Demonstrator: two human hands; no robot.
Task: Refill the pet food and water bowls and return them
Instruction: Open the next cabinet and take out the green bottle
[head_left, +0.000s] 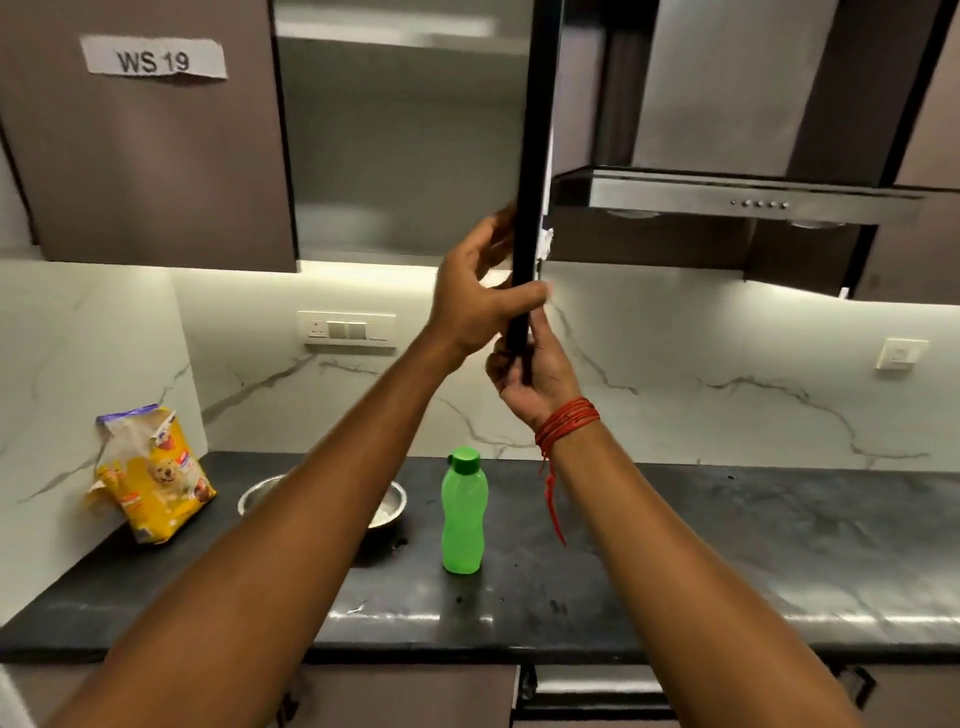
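Both hands are raised to the black edge of an upper cabinet door (537, 130), which stands open edge-on to me. My left hand (475, 296) grips the door's edge near its lower end. My right hand (530, 374), with red thread around the wrist, holds the door's bottom corner just below. On the black counter (727, 545) a steel bowl (392, 501) sits mostly hidden behind my left forearm. A green water bottle (462, 512) with its cap on stands upright to the bowl's right. A yellow pet food bag (153, 475) leans against the left wall.
The open cabinet's interior (405, 145) looks grey and bare. A steel range hood (748, 200) hangs to the right. A label reading WS 19 (153, 58) is stuck on the left cabinet door. Wall switches (347, 330) sit on the marble backsplash.
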